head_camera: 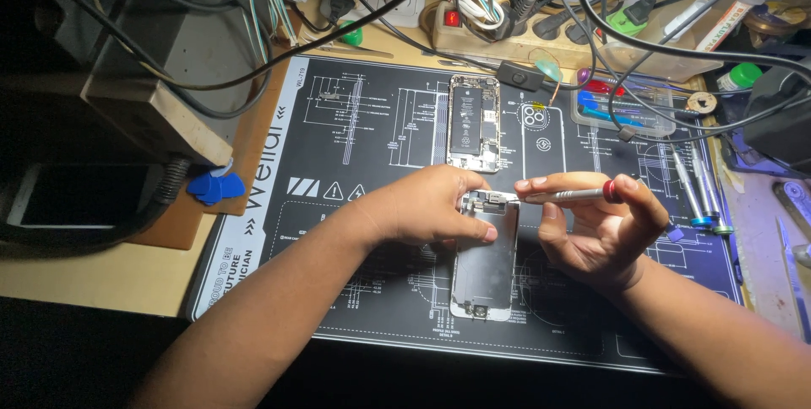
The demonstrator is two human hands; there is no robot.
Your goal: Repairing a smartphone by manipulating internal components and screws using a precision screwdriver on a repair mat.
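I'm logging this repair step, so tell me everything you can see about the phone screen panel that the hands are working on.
The screen panel lies flat on the dark work mat, back side up, long axis running away from the person. Its back looks like a grey, shiny metal plate with a pale frame; small parts sit at both ends. The left hand presses on its far end and left edge, while the right hand holds a red-capped screwdriver whose tip meets that far end. The opened phone body lies apart, farther away.
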